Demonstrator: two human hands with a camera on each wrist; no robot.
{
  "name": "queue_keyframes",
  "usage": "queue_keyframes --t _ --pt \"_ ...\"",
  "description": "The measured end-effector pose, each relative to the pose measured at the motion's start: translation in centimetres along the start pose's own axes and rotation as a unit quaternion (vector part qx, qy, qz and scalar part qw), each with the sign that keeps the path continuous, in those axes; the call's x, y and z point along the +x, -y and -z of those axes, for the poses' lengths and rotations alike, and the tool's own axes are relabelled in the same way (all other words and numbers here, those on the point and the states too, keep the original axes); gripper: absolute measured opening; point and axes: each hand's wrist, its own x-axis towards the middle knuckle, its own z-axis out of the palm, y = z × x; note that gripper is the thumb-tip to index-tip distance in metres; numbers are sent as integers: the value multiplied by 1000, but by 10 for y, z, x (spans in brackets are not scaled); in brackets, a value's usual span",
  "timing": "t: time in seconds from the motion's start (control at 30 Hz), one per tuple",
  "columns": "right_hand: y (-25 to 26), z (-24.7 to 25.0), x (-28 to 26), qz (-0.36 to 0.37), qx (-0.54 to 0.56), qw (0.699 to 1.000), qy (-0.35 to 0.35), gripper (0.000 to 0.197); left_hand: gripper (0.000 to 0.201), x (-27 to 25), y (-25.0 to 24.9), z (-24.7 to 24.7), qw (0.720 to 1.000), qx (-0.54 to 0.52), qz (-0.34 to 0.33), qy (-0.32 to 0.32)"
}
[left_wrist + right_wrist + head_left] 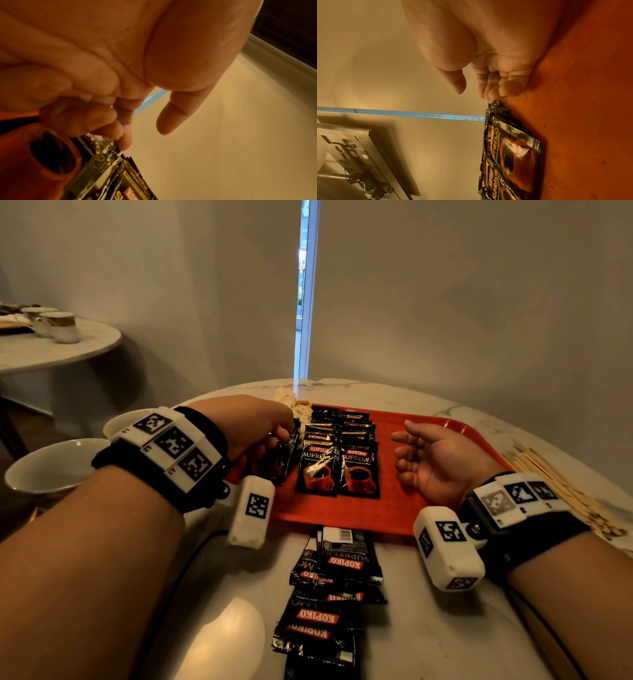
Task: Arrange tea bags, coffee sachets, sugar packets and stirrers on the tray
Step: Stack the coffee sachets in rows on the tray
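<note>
Left hand [251, 422] pinches a black foil coffee sachet [274, 458] onto the red plastic tray [394, 508]; right hand [435, 460] rests slack; next, likely align it.

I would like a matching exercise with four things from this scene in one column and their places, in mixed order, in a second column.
Things:
1. right hand
2. stirrers
3. loose sachets
4. cups

Places:
A. on the table, in front of the tray's near edge
B. on the table, right of the tray
C. palm up on the bare part of the tray
D. at the table's left edge, behind the left arm

Pairs: 1-C, 2-B, 3-A, 4-D
</note>
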Motion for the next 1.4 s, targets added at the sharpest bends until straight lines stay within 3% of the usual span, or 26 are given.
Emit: queue_keyframes --t 0.4,0.57,0.67,0.77,0.83,0.9,0.93,1.0,1.07,1.1,1.13,1.2,1.3,1.4 --pt "0 0 -1 5 3 1000 0 25 20 -1 -1 2 999 -25 -18 -14" --pt "3 -2 -6 18 -19 1000 -9 24 18 1 -5 7 992 -102 -74 2" --pt "15 -12 -22 60 -62 996 0 21 18 1 -6 12 978 -183 -101 23" --pt "30 -34 -52 140 -155 975 70 21 20 3 -5 16 961 -245 -127 25" --pt "38 -48 -80 186 -229 942 160 31 22 5 -4 17 950 -278 -138 21" --pt "41 -64 -112 211 -345 876 263 40 23 6 -3 17 943 -299 -145 13" --pt "36 -73 -122 187 -419 838 297 44 23 7 -2 17 941 -304 -148 14" --pt "18 -93 -131 80 -533 788 299 54 23 7 -1 17 940 -306 -149 26" --pt "6 -87 -126 115 -620 733 254 53 24 6 0 16 940 -307 -144 32" --pt "-5 -89 -130 144 -660 680 285 50 23 5 1 15 940 -308 -143 33" --pt "-7 -92 -141 129 -683 644 319 58 23 4 1 15 939 -310 -143 34" --pt "4 -94 -171 94 -751 583 295 89 22 3 2 15 938 -313 -144 32" --pt "3 -105 -190 72 -787 549 272 100 20 5 2 13 940 -307 -144 37" --pt "-9 -107 -188 88 -798 532 269 92 19 9 3 11 941 -302 -147 45"
